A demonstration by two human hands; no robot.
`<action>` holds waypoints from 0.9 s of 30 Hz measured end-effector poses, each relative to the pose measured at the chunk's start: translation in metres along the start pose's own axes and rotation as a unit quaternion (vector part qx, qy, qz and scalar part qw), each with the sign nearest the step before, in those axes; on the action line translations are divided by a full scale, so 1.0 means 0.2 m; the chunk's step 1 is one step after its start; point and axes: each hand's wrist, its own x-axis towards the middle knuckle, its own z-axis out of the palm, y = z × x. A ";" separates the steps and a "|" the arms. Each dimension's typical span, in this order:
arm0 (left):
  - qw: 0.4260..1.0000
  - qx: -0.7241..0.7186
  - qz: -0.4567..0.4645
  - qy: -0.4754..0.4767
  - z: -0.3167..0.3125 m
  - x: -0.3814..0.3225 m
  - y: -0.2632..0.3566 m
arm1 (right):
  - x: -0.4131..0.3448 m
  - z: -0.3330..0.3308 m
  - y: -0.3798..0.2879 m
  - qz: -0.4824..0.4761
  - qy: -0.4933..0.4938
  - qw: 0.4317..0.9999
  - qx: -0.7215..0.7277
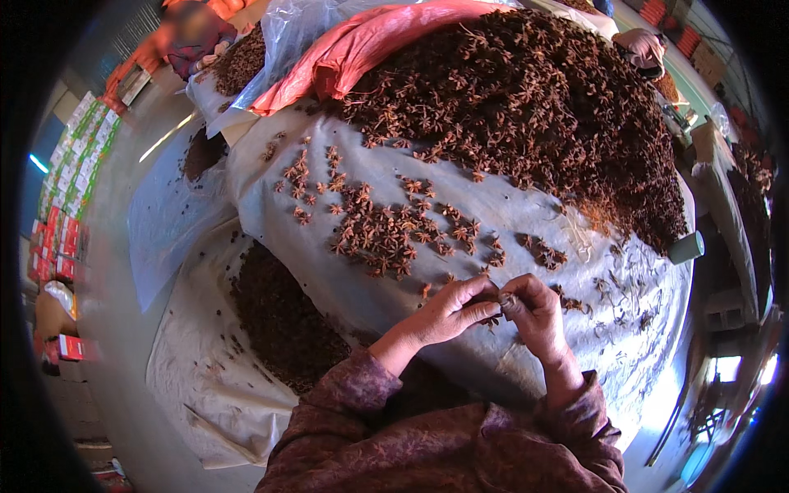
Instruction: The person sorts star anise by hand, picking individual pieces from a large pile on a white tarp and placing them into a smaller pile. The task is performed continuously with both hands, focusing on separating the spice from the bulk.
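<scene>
My left hand (459, 309) is curled around dark star anise, partly hidden by its fingers. Thumb and forefinger of my right hand (535, 313) pinch a small dark piece of star anise against the left fingertips; its exact shape is hidden. A few points of a star anise (491, 321) show below the left thumb. Beyond my hands, a loose cluster of star anise pods (385, 231) lies on a pale cloth sheet (296, 246). Farther back rises a large heap of star anise (524, 98). Thin stems (622, 289) are strewn over the sheet on the right.
A pink woven sack (370, 46) borders the heap. One green cup-like container (686, 248) lies at its right edge. Below left, dark material (280, 314) rests on another sheet. A person (196, 40) works at far left, another (641, 50) at far right. Stacked boxes (77, 154) stand left.
</scene>
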 end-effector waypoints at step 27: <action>0.940 0.291 0.113 0.140 -0.02 -0.02 0.09 | 0.04 0.09 -0.06 -0.289 0.043 0.808 -0.511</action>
